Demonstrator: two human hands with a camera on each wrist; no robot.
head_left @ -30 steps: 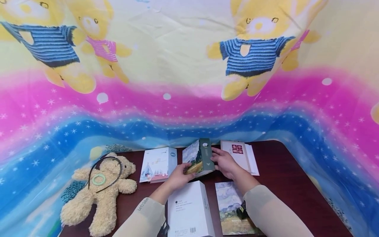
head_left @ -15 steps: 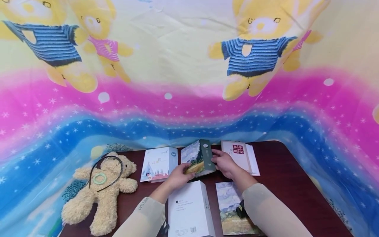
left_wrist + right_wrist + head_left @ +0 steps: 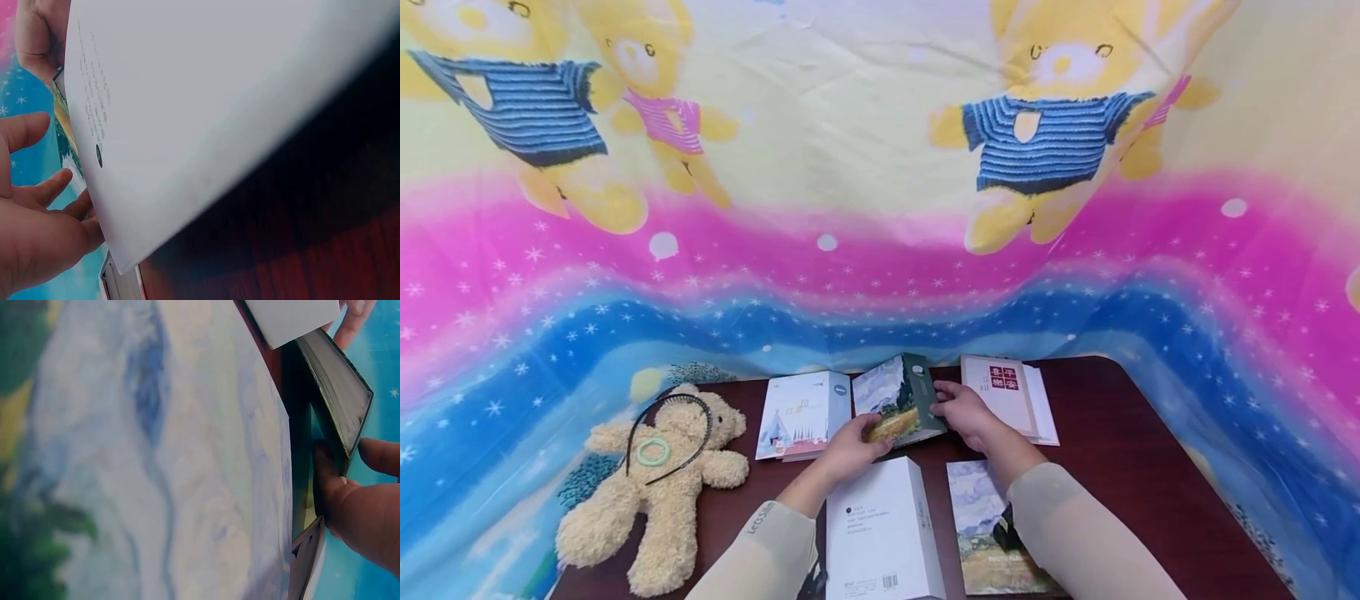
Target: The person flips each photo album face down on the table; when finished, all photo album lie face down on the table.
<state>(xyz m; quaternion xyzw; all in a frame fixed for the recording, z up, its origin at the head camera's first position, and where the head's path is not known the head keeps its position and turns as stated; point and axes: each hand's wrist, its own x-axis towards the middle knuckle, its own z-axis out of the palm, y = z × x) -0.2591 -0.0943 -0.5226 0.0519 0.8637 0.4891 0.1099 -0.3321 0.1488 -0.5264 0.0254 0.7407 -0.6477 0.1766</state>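
Note:
A book (image 3: 887,396) with a painted landscape cover and a dark green spine lies at the back middle, turned slightly askew. My left hand (image 3: 853,450) holds its near left part, fingertips over the cover. On the other side my right hand (image 3: 966,412) grips the spine edge. In the right wrist view the thick page block (image 3: 334,387) faces the camera, and the right thumb and a finger lie on either side of the book's corner. The left wrist view shows the left hand (image 3: 37,231) with fingers spread by the book; their contact is partly hidden.
A white book (image 3: 880,533) with a barcode and a landscape-covered photo album (image 3: 981,533) lie in front. At the back are a tent-pictured book (image 3: 797,417) and a cream book (image 3: 1000,396). A plush bear (image 3: 662,492) wearing a hairband lies left. A patterned curtain (image 3: 820,325) hangs behind.
The landscape book has shifted a little left at its far end and turned slightly. My right hand has followed it left. The left hand has stayed in nearly the same place.

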